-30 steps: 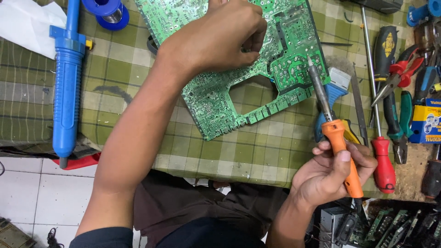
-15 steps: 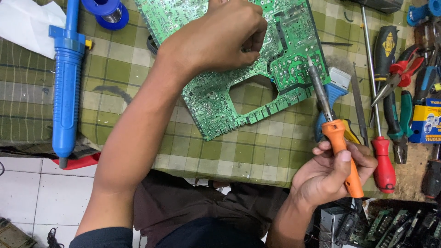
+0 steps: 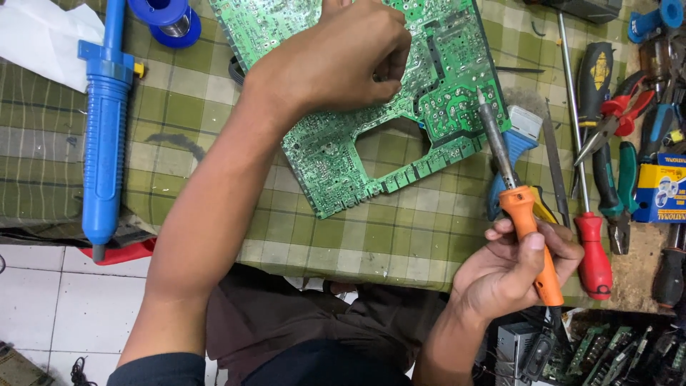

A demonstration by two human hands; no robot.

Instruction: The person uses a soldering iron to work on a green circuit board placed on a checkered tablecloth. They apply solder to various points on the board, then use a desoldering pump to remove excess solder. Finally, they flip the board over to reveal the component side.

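A green circuit board (image 3: pixel 325 161) with a cut-out hole lies solder side up on a green checked cloth (image 3: pixel 414 236). My left hand (image 3: pixel 336 61) rests on the board's middle, fingers curled as if pinching something small that I cannot make out. My right hand (image 3: pixel 511 275) grips the orange handle of a soldering iron (image 3: pixel 525 225) near the table's front edge. Its metal tip points up to the board's right edge.
A blue desoldering pump (image 3: pixel 106 129) lies at the left, a blue solder spool (image 3: pixel 168 18) at the top. Screwdrivers, pliers (image 3: pixel 622 121), a red-handled screwdriver (image 3: pixel 589 250) and a small yellow and blue box (image 3: pixel 661 189) crowd the right. White paper (image 3: pixel 39 36) is top left. More boards lie below the table.
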